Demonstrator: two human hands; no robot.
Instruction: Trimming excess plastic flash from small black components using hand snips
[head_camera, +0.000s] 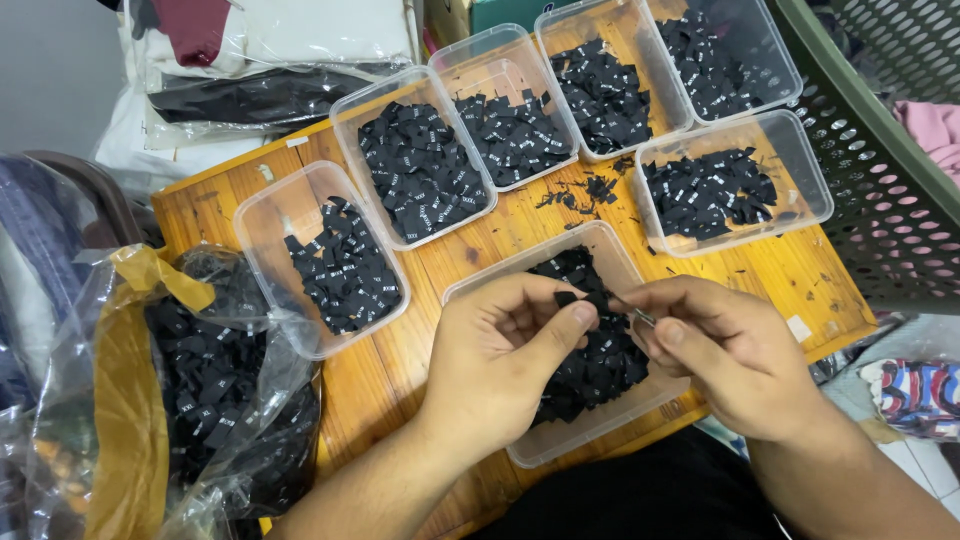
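Both hands meet over a clear plastic tub (520, 450) at the near edge of a small wooden table (780, 275), whose grain is orange-brown and scattered with dark scraps. The left hand (495, 355) pinches a small black fabric label (567, 298) between thumb and forefinger, fingers curled closed on it. The right hand (725, 350) is closed around a thin metal tool (643, 316), whose tip points at the label; what kind of tool it is cannot be told. The tub beneath them holds a heap of the same flat, folded black labels.

Six more clear rectangular tubs (455, 120) with rounded corners lie across the table, each with a pile of black labels. At the left, a crinkled clear plastic bag (130, 400) holds more labels. A green perforated basket (890, 180) stands at the right.
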